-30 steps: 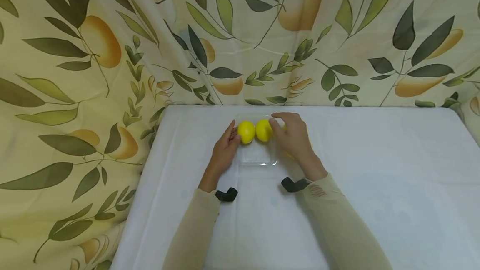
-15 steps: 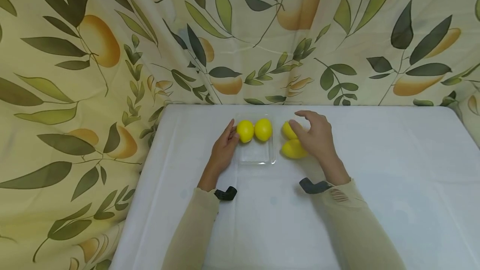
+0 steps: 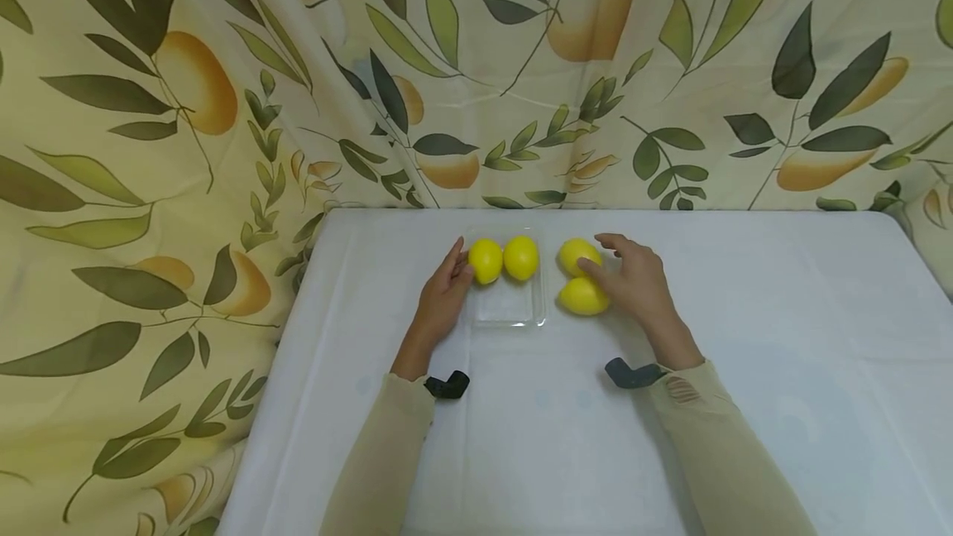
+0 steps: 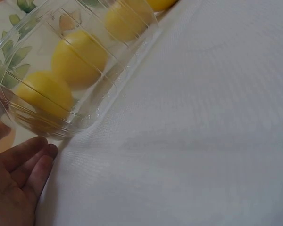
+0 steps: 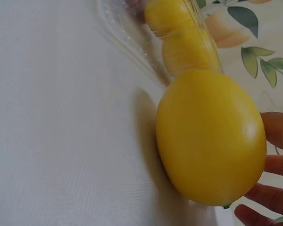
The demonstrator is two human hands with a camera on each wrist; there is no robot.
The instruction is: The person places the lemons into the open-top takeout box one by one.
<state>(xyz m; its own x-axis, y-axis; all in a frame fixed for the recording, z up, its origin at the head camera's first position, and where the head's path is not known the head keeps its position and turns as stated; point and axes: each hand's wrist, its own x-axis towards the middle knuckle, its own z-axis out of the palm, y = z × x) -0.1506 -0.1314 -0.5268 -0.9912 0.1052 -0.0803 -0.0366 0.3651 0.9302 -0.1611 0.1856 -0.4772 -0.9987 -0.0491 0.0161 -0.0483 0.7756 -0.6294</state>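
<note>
A clear plastic container (image 3: 510, 313) stands on the table with two yellow lemons, a left one (image 3: 486, 261) and a right one (image 3: 521, 258), side by side in its far half. My left hand (image 3: 442, 296) holds the container's left side, its fingers against the outer wall in the left wrist view. To the right lie two loose lemons, a far one (image 3: 577, 255) and a near one (image 3: 584, 297). Thumb and fingers spread, my right hand (image 3: 634, 281) is at their right side, the thumb over the far lemon. In the right wrist view the near lemon (image 5: 210, 139) partly hides the fingers.
A white cloth covers the table (image 3: 782, 354). Behind and to the left hangs a curtain (image 3: 521, 122) printed with leaves and fruit. Dark straps with a small block (image 3: 633, 373) sit on both wrists.
My right hand has let go of the right lemon in the container and moved right to the loose lemons, lowering beside the far one. My left hand stays at the container.
</note>
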